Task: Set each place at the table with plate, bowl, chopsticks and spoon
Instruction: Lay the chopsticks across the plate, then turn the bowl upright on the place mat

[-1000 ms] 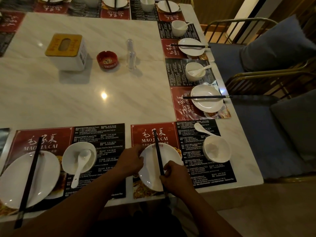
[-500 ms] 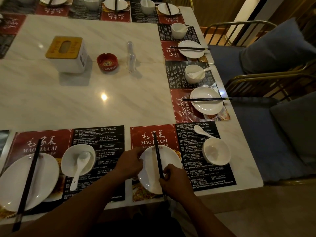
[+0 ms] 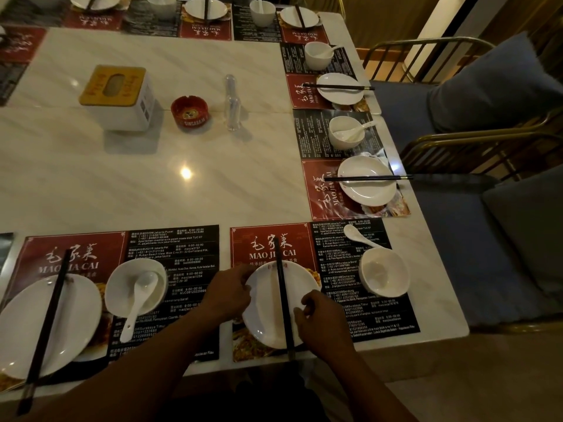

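At near edge of table (image 3: 152,193), centre placemat (image 3: 365,315): L hand (image 3: 231,295) fingers curled together, pinching plate (image 3: 265,309) at left rim; R hand (image 3: 320,318) fingers curled on right rim. Pair of chopsticks (image 3: 281,300) lies across plate, front to back. Bowl (image 3: 382,272) just right of plate, same mat; spoon (image 3: 361,236) flat by bowl's far rim.

Right hand (image 3: 323,321) off chopsticks (image 3: 281,296), at plate (image 3: 263,312) (rim)
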The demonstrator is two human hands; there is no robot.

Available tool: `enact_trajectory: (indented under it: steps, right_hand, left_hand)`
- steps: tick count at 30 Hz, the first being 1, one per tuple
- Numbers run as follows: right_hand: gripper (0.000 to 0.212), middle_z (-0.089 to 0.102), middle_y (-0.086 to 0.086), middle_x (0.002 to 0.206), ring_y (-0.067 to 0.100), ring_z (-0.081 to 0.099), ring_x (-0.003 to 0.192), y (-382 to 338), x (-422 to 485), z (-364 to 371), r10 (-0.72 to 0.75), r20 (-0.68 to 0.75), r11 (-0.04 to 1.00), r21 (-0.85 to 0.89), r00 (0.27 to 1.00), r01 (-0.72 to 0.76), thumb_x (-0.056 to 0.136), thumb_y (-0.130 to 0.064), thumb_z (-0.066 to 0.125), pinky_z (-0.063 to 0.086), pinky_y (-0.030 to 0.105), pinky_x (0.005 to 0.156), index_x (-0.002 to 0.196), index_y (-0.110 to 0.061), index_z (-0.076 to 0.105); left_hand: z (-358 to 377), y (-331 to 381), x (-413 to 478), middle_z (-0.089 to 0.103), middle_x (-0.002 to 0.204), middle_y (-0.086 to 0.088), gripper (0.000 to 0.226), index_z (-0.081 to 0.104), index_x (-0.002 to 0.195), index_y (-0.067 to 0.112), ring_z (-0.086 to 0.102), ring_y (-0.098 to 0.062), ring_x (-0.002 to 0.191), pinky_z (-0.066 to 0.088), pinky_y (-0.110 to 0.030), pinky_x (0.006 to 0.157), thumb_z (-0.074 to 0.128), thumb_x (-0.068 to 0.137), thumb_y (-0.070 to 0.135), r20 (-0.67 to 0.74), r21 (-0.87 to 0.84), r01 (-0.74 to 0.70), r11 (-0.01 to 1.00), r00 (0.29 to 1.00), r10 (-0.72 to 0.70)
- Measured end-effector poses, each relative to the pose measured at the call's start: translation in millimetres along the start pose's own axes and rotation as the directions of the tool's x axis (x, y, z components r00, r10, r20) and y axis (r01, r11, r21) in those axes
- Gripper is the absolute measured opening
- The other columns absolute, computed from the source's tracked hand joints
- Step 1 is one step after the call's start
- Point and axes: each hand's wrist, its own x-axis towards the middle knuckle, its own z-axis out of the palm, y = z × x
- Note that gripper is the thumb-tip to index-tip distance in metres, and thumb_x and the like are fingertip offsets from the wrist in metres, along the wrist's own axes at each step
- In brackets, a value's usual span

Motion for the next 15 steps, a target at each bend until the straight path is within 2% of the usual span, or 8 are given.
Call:
enact_trajectory:
  steps: [3, 6, 8, 11, 13, 15]
  right_hand:
    - [0.024, 0.057, -0.008, 0.099, 0.005, 0.055, 0.087, 11.1, 1.0, -8.7, 0.019, -0.114, 1.000, -0.003, 0.993, -0.020, 0.089, -0.027, 0.069, 0.042, 0.016, 0.070, 0.110, -0.023, 0.060]
    - [0.022, 0.060, -0.008, 0.096, 0.011, 0.060, 0.090, 17.7, 2.6, -14.6, 0.091, -0.052, 0.992, 0.090, 0.995, -0.086, 0.091, -0.019, 0.067, 0.047, 0.024, 0.073, 0.108, -0.028, 0.057]
    - [0.024, 0.062, -0.011, 0.091, 0.009, 0.062, 0.085, 19.0, 2.2, -16.6, 0.095, 0.000, 0.985, 0.144, 0.995, -0.094, 0.093, -0.016, 0.065, 0.050, 0.023, 0.070, 0.102, -0.035, 0.052]
    - [0.026, 0.062, -0.013, 0.085, 0.003, 0.060, 0.080, 19.4, 2.2, -20.9, 0.067, -0.006, 0.983, 0.172, 0.998, -0.065, 0.094, -0.020, 0.062, 0.049, 0.021, 0.065, 0.093, -0.042, 0.049]
    - [0.020, 0.061, -0.014, 0.085, 0.000, 0.058, 0.079, 19.0, 3.0, -29.5, 0.051, -0.062, 0.986, 0.164, 0.997, -0.040, 0.092, -0.023, 0.065, 0.047, 0.018, 0.065, 0.091, -0.039, 0.053]
    - [0.016, 0.061, -0.014, 0.091, 0.002, 0.059, 0.084, 21.8, 5.5, -44.5, 0.030, -0.184, 0.989, 0.151, 0.982, -0.002, 0.090, -0.020, 0.067, 0.052, 0.022, 0.073, 0.096, -0.033, 0.059]
  left_hand:
    - [0.5, -0.5, 0.9, 0.066, 0.120, 0.004, 0.041, 0.058, 0.129, 0.026, 0.061, -0.013, 0.110, 0.050, -0.027, 0.089, 0.064, 0.091, 0.013, 0.000, -0.002, 0.009, 1.000, 1.000, -0.009]
    - [1.7, -1.0, 1.9, 0.066, 0.121, 0.004, 0.041, 0.058, 0.129, 0.027, 0.060, -0.013, 0.111, 0.048, -0.026, 0.089, 0.064, 0.091, 0.012, 0.001, -0.008, 0.020, 1.000, 1.000, -0.020]
    - [2.4, -1.6, 1.7, 0.065, 0.121, 0.004, 0.041, 0.057, 0.130, 0.027, 0.060, -0.013, 0.111, 0.047, -0.025, 0.088, 0.063, 0.091, 0.013, 0.004, -0.002, 0.018, 1.000, 1.000, -0.018]
    - [2.8, -2.4, 1.3, 0.066, 0.119, 0.005, 0.040, 0.058, 0.129, 0.026, 0.061, -0.010, 0.107, 0.047, -0.022, 0.086, 0.063, 0.092, 0.013, -0.005, -0.015, 0.006, 1.000, 1.000, -0.006]
    - [2.7, 0.2, 1.3, 0.067, 0.115, 0.006, 0.036, 0.060, 0.124, 0.026, 0.061, -0.007, 0.101, 0.047, -0.021, 0.082, 0.065, 0.091, 0.015, -0.039, -0.022, 0.017, 1.000, 0.999, -0.018]
    - [2.1, 7.1, 2.4, 0.066, 0.105, 0.006, 0.028, 0.063, 0.114, 0.026, 0.061, -0.008, 0.094, 0.047, -0.021, 0.076, 0.066, 0.089, 0.014, -0.122, -0.005, 0.013, 1.000, 0.992, -0.013]
